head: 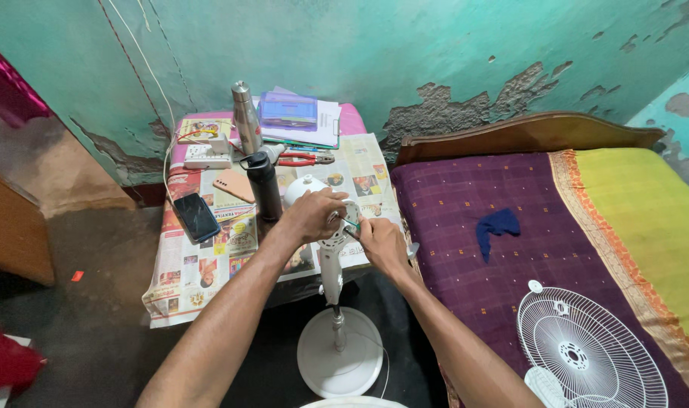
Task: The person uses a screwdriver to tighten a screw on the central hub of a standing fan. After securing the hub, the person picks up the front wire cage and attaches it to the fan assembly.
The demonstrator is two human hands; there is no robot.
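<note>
A white pedestal fan without its blades stands on the floor, its round base (339, 355) and pole below my arms and its white motor head (305, 188) at table height. My left hand (313, 215) grips the top of the fan's neck just under the motor. My right hand (382, 243) holds a small green-handled tool (350, 224), which looks like a screwdriver, with its tip against the fan neck. The exact spot it touches is hidden by my fingers.
A small table (201, 272) covered in newspaper holds two bottles (263, 185), a dark phone (196, 216), an orange phone, red pliers (303, 159), a power strip and papers. On the bed (526, 249) at the right lie a blue cloth (497, 227) and the white fan grille (582, 351).
</note>
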